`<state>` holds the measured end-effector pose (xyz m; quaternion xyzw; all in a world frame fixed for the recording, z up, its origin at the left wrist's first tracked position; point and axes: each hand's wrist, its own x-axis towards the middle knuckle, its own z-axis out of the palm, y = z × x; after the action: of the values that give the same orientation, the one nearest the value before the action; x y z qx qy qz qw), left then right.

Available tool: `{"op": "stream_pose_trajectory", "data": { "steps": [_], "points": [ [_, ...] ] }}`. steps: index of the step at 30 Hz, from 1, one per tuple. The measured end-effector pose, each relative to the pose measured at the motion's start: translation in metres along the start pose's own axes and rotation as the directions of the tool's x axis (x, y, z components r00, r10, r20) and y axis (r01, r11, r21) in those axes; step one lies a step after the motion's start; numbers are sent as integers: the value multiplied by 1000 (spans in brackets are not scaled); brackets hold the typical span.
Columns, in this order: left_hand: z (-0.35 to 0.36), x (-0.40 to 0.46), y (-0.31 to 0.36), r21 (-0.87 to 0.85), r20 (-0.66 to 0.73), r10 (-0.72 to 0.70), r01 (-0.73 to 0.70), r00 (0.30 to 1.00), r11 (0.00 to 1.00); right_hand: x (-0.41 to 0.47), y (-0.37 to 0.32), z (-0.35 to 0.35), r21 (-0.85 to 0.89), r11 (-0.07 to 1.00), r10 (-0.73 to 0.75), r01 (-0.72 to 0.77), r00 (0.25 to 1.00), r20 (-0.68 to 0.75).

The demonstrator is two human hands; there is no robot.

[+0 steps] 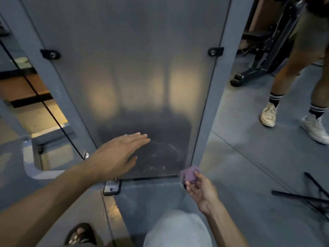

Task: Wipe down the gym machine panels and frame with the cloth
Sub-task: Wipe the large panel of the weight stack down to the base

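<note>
The translucent panel (128, 72) blurs whatever stands behind it into pale glowing patches above a dark mass, so nothing there can be made out, and its top runs out of view. The cloth (190, 173) is bunched into a small purple wad, partly covered by the fingers that pinch it; its shape and long axis cannot be told. A second person at the right is cut off above the shorts, with only legs, striped socks and white shoes (268, 114) in view. The floor (249, 157) is grey and smooth, with a black bench frame (263, 50) standing well back on it and thin black rods (313, 193) lying near the right edge. The panel is tall, its long axis upright, held between two grey frame posts (211, 111) by black bolted brackets (215, 51) on either side. The left hand (117, 154) lies flat on the panel's lower part, fingers straight and together, pointing right. The right hand (201, 189) holds the cloth at the panel's lower right corner, just beside the post.
</note>
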<state>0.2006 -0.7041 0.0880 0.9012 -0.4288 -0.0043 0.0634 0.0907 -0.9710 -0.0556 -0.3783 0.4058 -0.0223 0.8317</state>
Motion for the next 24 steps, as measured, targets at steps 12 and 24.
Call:
{"op": "stream_pose_trajectory", "data": {
  "steps": [12, 24],
  "points": [
    [55, 82, 8, 433, -18, 303, -266, 953, 862, 40, -11, 33, 68, 945, -312, 321, 943, -113],
    [81, 112, -17, 469, -131, 296, -203, 946, 859, 56, -54, 87, -6, 712, -688, 702, 697, -203]
  ]
}}
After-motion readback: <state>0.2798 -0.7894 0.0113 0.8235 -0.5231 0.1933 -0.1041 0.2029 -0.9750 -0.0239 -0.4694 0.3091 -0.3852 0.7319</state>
